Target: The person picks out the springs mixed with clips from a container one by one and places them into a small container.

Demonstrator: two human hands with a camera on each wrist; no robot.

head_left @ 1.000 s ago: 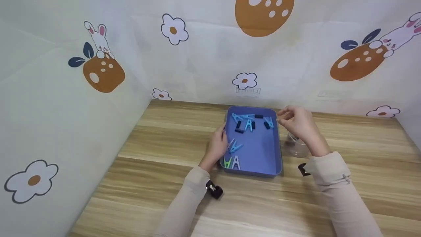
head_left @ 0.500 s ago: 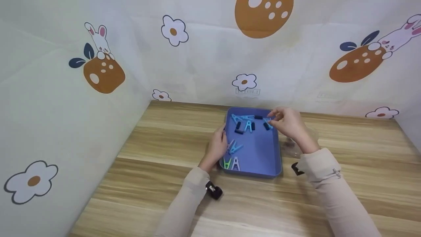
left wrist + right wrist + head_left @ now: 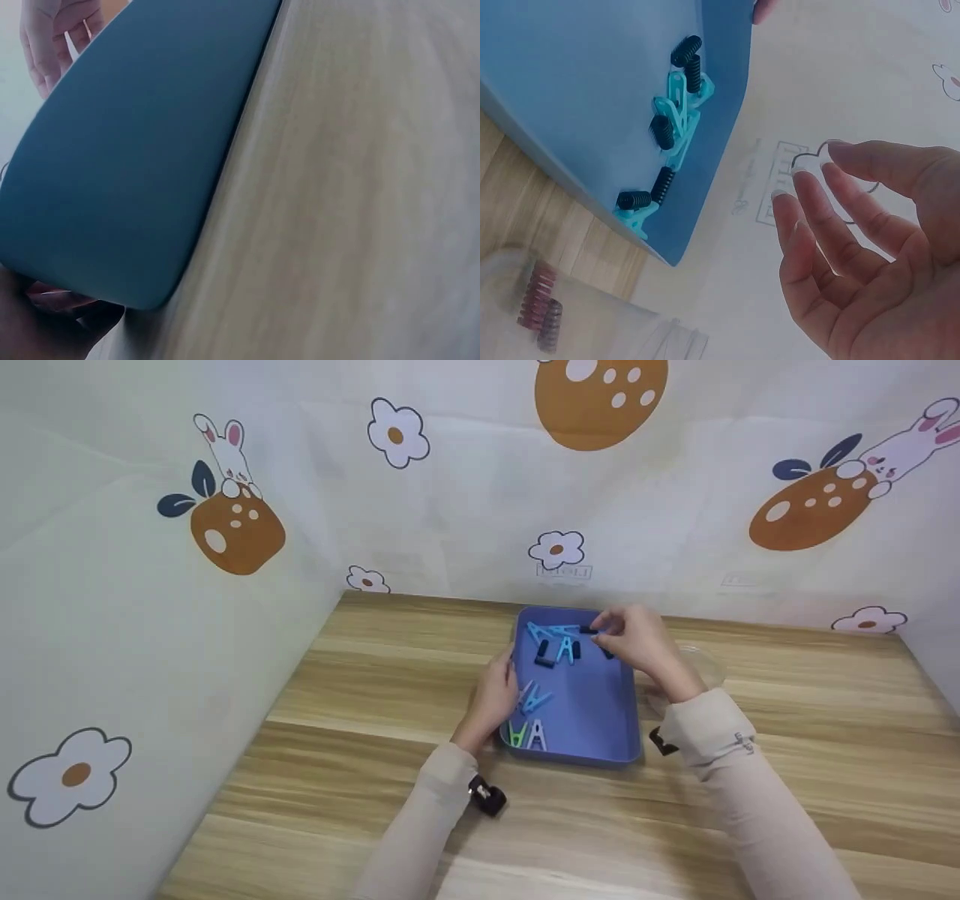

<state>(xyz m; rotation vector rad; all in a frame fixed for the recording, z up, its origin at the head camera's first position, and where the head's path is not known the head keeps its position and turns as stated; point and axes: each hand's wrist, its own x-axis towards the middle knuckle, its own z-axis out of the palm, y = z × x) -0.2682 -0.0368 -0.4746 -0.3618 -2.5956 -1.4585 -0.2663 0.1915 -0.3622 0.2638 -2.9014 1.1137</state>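
A blue tray (image 3: 581, 720) lies on the wooden table. My left hand (image 3: 495, 694) grips its left wall, with the thumb at the rim; in the left wrist view the tray's outer side (image 3: 142, 150) fills much of the picture. Over the far right corner hovers my right hand (image 3: 641, 643), its fingers loosely bent and nothing between thumb and fingertips. Blue clothespins (image 3: 566, 651) and several black coils (image 3: 662, 132) gather at the tray's far end. Nearer the left wall are another blue clothespin (image 3: 535, 699), a green clothespin (image 3: 517, 733) and a pale clothespin (image 3: 537, 735).
Right of the tray, partly behind the right forearm, stands a clear plastic jar (image 3: 705, 664). Inside it the right wrist view shows a reddish coil (image 3: 537, 296) and a greyish coil (image 3: 550, 326). A printed wall covering (image 3: 450, 510) rises behind the table.
My right hand has moved left, from beside the tray's right edge to above its far right corner. The left hand and the tray stay in place.
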